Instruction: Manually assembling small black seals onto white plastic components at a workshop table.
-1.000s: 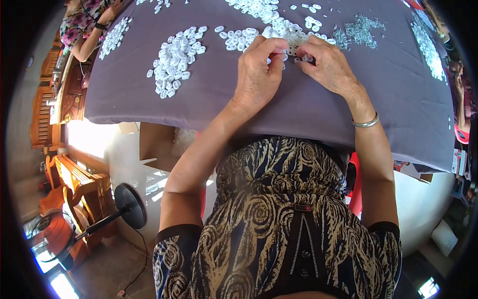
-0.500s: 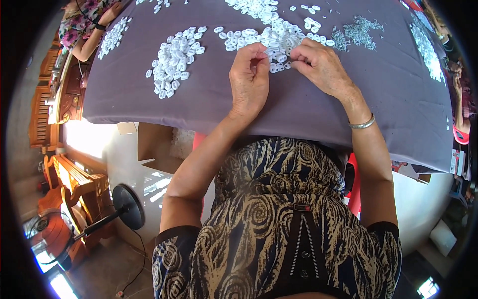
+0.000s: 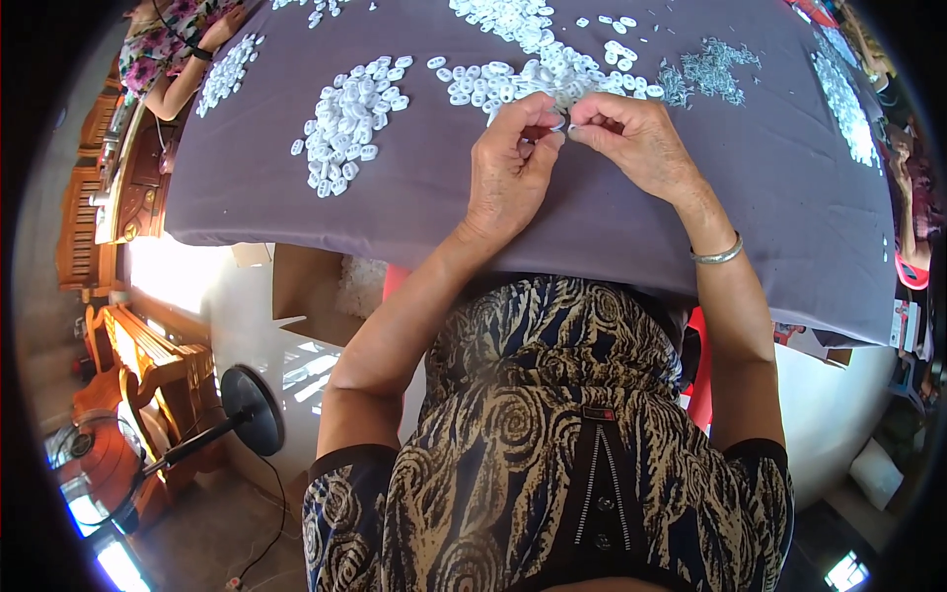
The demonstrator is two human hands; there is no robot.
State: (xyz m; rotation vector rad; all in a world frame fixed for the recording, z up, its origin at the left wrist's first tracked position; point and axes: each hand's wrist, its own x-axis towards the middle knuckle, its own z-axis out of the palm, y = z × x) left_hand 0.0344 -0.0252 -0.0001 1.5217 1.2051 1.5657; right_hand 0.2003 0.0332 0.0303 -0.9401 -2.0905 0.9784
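Note:
Over the near part of the cloth, my left hand (image 3: 508, 173) is closed in a pinch on a small white plastic piece (image 3: 559, 124), of which only an edge shows. My right hand (image 3: 643, 146) is pinched close beside it, fingertips almost meeting the left ones. Whatever it holds is too small to make out. Just beyond both hands spreads a heap of white oval plastic pieces (image 3: 538, 77) with dark holes. To the right of that heap lies a pile of thin silvery metal pins (image 3: 715, 71). A separate pile of white plastic pieces (image 3: 350, 118) lies left of my left hand.
A grey-purple cloth (image 3: 424, 197) covers the table. At the far left, another person's arm (image 3: 182, 84) rests by a small white pile (image 3: 229, 74); more white pieces (image 3: 843, 104) lie at the right edge. A standing fan (image 3: 109, 449) and a cardboard box (image 3: 306, 291) are below left.
Both hands have drawn slightly back from the heap, the left also moving right, so the fingertips are now almost together. A white piece now shows at the left fingertips.

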